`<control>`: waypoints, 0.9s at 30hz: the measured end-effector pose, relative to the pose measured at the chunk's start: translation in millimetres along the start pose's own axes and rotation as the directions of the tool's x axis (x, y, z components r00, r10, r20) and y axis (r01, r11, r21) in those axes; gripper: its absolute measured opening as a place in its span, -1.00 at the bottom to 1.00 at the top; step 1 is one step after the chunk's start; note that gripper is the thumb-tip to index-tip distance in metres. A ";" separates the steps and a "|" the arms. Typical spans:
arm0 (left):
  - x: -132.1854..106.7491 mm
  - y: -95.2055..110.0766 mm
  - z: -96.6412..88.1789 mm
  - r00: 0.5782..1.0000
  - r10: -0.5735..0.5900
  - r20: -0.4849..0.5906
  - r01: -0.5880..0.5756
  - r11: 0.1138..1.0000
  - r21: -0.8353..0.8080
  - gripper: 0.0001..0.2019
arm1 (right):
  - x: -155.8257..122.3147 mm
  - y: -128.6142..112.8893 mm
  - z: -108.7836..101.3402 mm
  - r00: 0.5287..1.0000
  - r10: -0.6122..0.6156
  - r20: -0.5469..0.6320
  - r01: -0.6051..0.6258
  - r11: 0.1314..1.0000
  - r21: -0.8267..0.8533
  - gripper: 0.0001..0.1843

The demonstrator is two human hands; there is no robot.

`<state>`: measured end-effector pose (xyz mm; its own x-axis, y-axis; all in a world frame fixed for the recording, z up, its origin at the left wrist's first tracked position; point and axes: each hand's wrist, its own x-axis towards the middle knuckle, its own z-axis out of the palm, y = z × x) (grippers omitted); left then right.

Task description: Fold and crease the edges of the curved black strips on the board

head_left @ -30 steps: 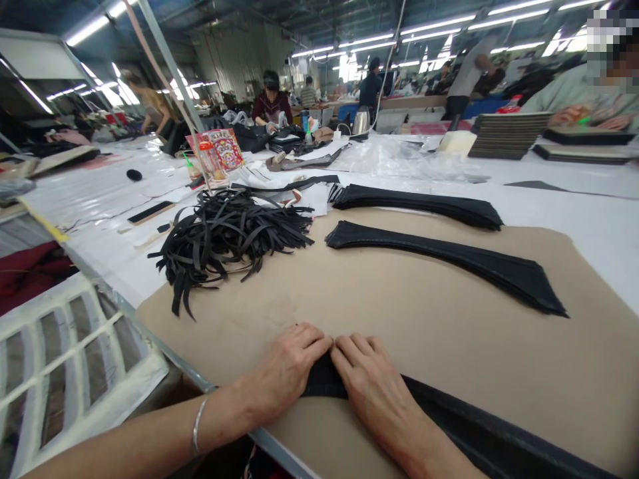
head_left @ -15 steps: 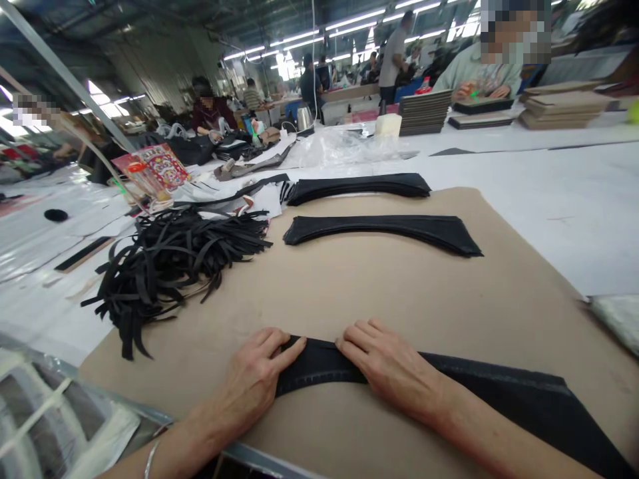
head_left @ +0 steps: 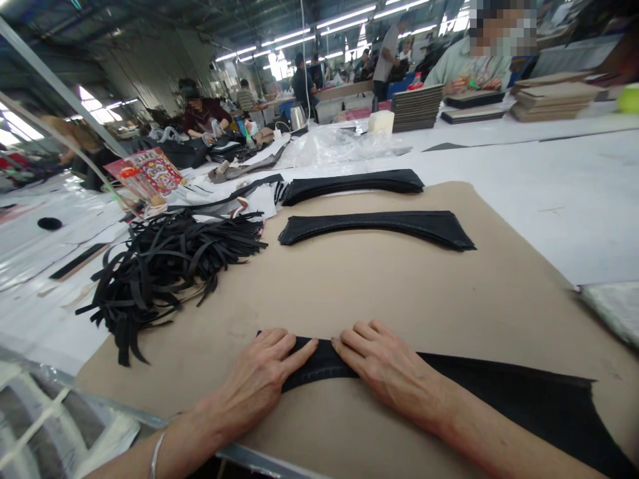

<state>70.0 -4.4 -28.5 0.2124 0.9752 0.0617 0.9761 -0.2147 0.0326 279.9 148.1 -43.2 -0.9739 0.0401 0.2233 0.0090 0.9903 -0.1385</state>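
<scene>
A long, curved piece of black fabric [head_left: 539,399] lies across the brown board in front of me, widening to the right. My left hand [head_left: 262,376] rests on its narrow left part, thumb and fingers pressed together at the upper edge. Close beside it, my right hand [head_left: 382,359] is closed on the same upper edge, its forearm lying over the fabric. A short stretch of fabric shows between the hands, with a faint stitched line along its lower curve. The fabric's left corner pokes out behind my left hand.
Beyond my hands lie two stacks of curved black pieces, a nearer stack [head_left: 374,226] and a farther stack [head_left: 354,185]. A heap of black strips [head_left: 170,266] covers the brown board's [head_left: 399,293] left side. Across the white table, a person [head_left: 474,66] sits by stacked boards [head_left: 554,100].
My left hand has slid slightly right along the fabric, and its left corner now shows behind that hand. The fabric's right end has shifted and spread outward. The view has turned slightly.
</scene>
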 end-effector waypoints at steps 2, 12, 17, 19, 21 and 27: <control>5.6 4.5 -2.3 0.999 -0.024 -0.022 0.024 1.000 0.013 -0.61 | -0.4 -0.5 -1.5 1.000 0.008 0.002 -0.008 1.000 -0.002 -0.81; 31.6 43.6 12.1 0.981 -0.083 -0.176 0.056 0.987 -0.153 -0.55 | 0.7 -1.3 -3.4 0.999 0.026 -0.025 -0.027 0.999 -0.037 -0.95; 26.9 44.6 17.6 0.982 -0.076 -0.173 0.053 0.989 -0.135 -0.50 | -7.1 6.7 -4.7 0.998 -0.025 -0.060 0.022 0.998 -0.054 -0.84; 26.8 45.2 16.7 0.983 -0.070 -0.168 0.049 0.991 -0.127 -0.51 | -14.4 13.0 -5.3 0.995 -0.022 -0.093 0.018 0.999 -0.039 -0.85; 28.0 46.5 15.6 0.987 -0.064 -0.148 0.047 0.992 -0.118 -0.53 | -23.8 19.6 -6.6 0.994 -0.006 -0.108 0.003 1.000 -0.026 -0.89; 32.3 47.8 15.7 0.995 -0.054 -0.085 0.050 0.997 -0.053 -0.53 | -52.1 31.9 -13.9 0.993 0.016 -0.117 -0.019 1.000 -0.019 -0.87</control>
<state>124.3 17.6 -40.6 0.1546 0.9774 0.1443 0.9817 -0.1684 0.0886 334.0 179.5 -45.9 -0.9404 0.0716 0.3324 0.0315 0.9917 -0.1246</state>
